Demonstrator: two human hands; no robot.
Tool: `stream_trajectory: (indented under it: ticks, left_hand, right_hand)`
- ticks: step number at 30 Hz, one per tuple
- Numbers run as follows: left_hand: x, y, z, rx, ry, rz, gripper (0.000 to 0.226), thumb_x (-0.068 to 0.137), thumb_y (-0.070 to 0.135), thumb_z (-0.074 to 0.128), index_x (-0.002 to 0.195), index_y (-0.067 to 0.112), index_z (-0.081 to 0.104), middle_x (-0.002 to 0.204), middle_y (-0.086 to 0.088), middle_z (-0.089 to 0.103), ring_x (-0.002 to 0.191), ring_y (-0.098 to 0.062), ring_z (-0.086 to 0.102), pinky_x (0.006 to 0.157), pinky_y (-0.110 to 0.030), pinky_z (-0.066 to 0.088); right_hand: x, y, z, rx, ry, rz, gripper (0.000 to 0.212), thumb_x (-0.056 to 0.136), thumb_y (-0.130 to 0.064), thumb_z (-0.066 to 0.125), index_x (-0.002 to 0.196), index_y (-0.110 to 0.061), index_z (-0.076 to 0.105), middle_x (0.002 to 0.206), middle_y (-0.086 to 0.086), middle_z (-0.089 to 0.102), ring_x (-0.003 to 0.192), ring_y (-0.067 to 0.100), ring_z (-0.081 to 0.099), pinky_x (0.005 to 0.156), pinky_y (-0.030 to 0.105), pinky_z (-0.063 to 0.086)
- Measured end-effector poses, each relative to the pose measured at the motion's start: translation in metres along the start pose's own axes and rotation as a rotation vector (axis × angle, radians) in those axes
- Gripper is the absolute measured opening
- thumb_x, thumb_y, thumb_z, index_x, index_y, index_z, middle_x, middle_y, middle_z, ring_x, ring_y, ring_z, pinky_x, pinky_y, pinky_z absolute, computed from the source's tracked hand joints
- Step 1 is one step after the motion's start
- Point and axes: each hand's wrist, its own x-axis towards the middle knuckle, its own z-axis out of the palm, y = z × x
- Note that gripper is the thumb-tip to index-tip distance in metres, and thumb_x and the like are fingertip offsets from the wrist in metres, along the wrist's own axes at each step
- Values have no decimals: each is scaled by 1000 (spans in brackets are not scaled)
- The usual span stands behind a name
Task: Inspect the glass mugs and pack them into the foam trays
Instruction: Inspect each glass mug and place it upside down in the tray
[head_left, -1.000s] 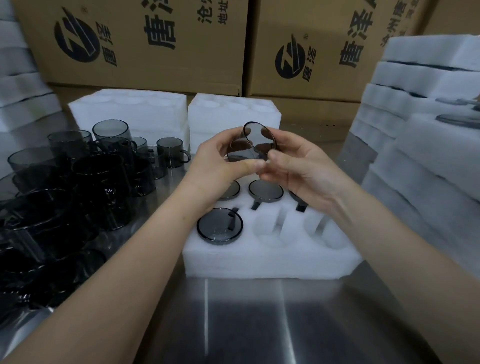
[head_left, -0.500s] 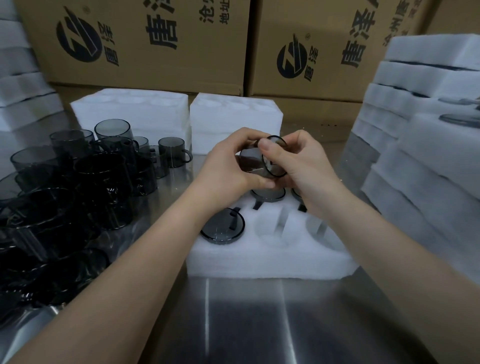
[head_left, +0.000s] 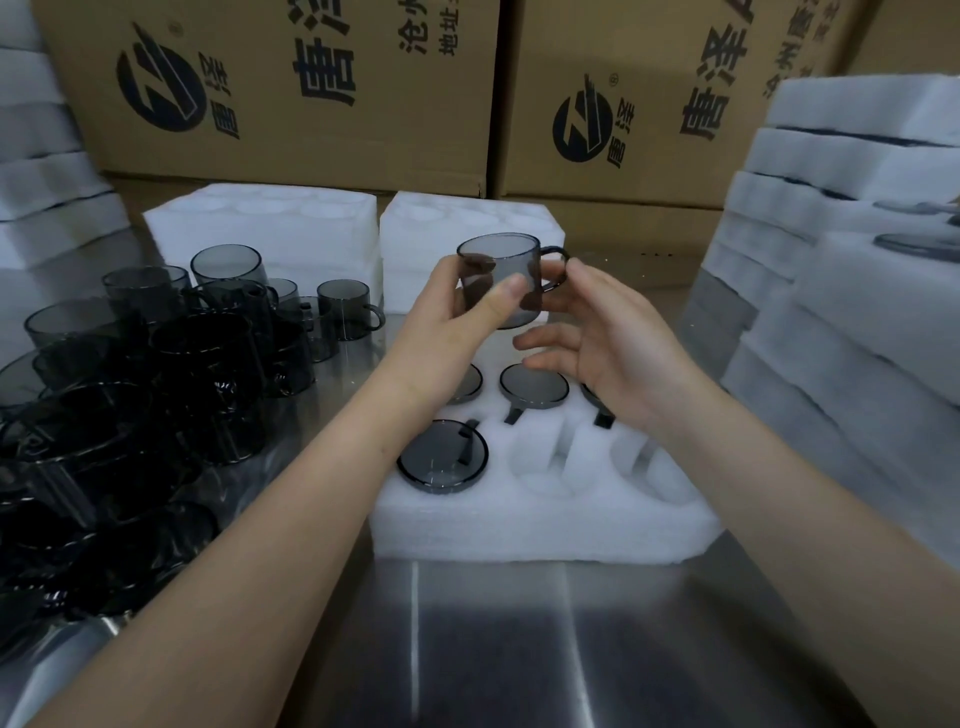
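Packing station, warehouse or factory stockroom. Printed cardboard cartons (head_left: 270, 88) are standing side by side along the back, showing a round logo and Chinese characters. White foam trays (head_left: 857, 260) are sitting in tall stacks at right and far left. Many identical smoked glass mugs (head_left: 197, 364) are crowding the left of a steel table (head_left: 493, 649); one foam tray (head_left: 545, 519) is lying there part-filled.

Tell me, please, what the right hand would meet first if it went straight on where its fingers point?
Probably the glass mug that the left hand holds: the right hand points leftward at its handle side, though depth is unclear.
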Motion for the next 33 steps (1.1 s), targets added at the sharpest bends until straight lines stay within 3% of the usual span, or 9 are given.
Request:
stream_trajectory:
  ticks: [4,8,13,17,20,22,24,27,33]
  left_hand:
    - [-1,1,-1,76,-15,8,35,92,30,61,124,15,60,118,1,66,106,-7,63,95,-23,49]
    - [-3,1,-5,18,-5,-3,37,89,17,67,125,13,58,107,-1,65,95,-6,62,85,-19,50]
    - [-1,-4,-6,4,-21,-13,66,80,16,77,138,17,45,128,-6,59,117,-10,58,99,-28,48]
    - [2,-5,-3,-4,20,10,48,85,12,71,128,19,51,123,-2,61,113,-8,60,97,-26,49]
    - [3,-4,-2,-7,13,13,28,90,13,64,115,25,57,114,2,64,108,-9,61,96,-25,47]
    - [3,-4,-3,-69,17,-19,21,95,17,58,116,16,59,110,-1,67,102,-9,64,91,-23,50]
    - [4,-2,-3,-109,48,-79,26,98,25,52,117,9,59,111,-6,66,102,-10,65,86,-19,52]
    - [4,-1,-4,-94,56,-157,42,100,40,43,122,7,58,119,-12,66,109,-19,65,92,-27,52]
    - [2,3,-1,-39,17,-167,45,100,42,40,121,7,59,114,-12,69,104,-23,68,92,-32,53]
  right_hand:
    - [-1,1,-1,-56,-10,-20,20,98,-30,55,91,-11,58,95,16,54,59,21,58,53,32,53]
    - [0,1,1,-153,10,-1,34,94,-40,59,75,-13,53,76,7,50,52,19,52,47,32,49]
    - [2,2,3,-239,-28,26,42,99,-42,49,68,-14,49,53,1,41,47,20,43,42,28,41]
    - [3,4,4,-192,-45,51,45,101,-33,40,59,-17,45,51,1,39,48,20,41,43,25,37]
    - [2,4,2,-136,-109,61,41,101,-32,35,63,-17,43,54,-1,40,51,19,42,46,26,38]
    - [0,3,1,-88,-163,54,36,102,-31,32,72,-17,46,57,-2,42,54,18,44,50,26,39]
    - [-2,3,1,-57,-214,-4,30,103,-27,32,82,-15,50,61,-2,45,56,17,46,54,26,41]
    - [-5,5,6,-89,-222,-127,23,103,-16,37,94,-11,57,63,-2,49,57,17,49,57,25,44]
    - [-3,4,6,-123,-115,-171,26,101,-19,42,86,-11,61,52,-4,45,47,15,44,55,23,38]
